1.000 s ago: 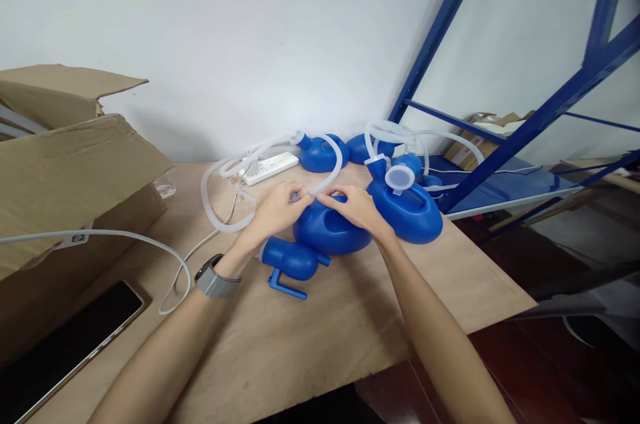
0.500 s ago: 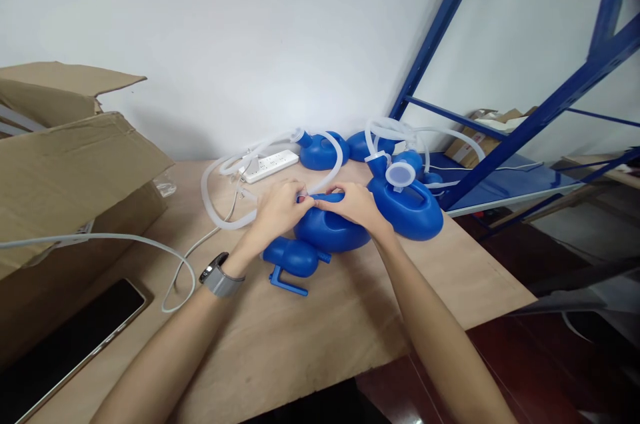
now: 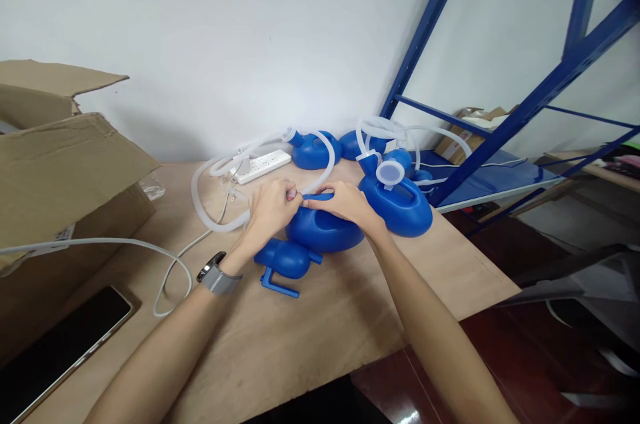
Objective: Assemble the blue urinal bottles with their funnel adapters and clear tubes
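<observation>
A blue plastic bottle (image 3: 320,231) with a handle lies on its side on the wooden table (image 3: 325,317), its neck pointing toward me. My left hand (image 3: 267,211) is closed, pinching the end of a clear hose (image 3: 210,214) right at the bottle's handle. My right hand (image 3: 345,203) is closed too, gripping the blue handle from the other side, fingertips meeting those of the left hand. The hose loops away to the left and back behind the hands. A grey watch (image 3: 216,275) sits on my left wrist.
More blue bottles (image 3: 397,201) with hoses lie behind and to the right. A white power strip (image 3: 263,166) lies by the wall. An open cardboard box (image 3: 60,171) stands at left, a phone (image 3: 60,344) near it. Blue shelving (image 3: 500,124) rises on the right.
Both hands have come lower onto the bottle's handle, bringing the hose end with them. The view has shifted slightly right.
</observation>
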Demonstrator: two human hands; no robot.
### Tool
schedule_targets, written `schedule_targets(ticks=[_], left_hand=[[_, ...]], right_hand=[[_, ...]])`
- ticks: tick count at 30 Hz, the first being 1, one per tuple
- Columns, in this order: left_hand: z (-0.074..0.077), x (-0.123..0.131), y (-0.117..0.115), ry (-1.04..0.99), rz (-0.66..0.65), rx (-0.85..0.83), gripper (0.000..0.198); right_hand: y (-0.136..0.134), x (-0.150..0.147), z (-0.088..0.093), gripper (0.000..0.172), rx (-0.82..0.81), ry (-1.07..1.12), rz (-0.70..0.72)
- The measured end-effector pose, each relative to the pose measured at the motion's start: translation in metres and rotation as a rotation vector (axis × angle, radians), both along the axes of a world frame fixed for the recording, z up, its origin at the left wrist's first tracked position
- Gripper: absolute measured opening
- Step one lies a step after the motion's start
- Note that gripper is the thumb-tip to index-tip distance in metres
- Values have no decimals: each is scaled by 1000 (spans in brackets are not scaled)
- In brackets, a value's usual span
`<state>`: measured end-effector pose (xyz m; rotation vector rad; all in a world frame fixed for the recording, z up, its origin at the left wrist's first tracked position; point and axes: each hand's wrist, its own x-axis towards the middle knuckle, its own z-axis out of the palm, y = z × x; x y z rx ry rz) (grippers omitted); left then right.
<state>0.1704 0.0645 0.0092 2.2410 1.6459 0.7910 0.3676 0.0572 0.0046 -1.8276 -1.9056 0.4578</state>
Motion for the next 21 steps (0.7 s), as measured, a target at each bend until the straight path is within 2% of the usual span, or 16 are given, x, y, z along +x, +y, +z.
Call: schedule_targets(ticks=[8,12,13,15,17,19,21], left_hand=[[0,1,-3,33,28,-6,27],[-3,-5,-1,-76,-3,5,15],[-2,-9,0,-126,-31,26,22],[7,-18,1,-204,-104,97,35],[24,-32,-2,-220,-135,187,30],[43,-49,-7,-169,-72,243,22],[56,-68,-11,-79,-53,181,22]], right_hand=[[5,-5,10,55,-128,-24,-31],[4,-5,11,63,-132,4,-29],[4,-5,10,64,-127,10,-32],[4,-5,7,67,-103,10,-58],[6,-5,3,70,-68,-6,-127],[8,-6,-1,73,-24,-19,-237],[11,-8,-5,76,7,-19,-335]])
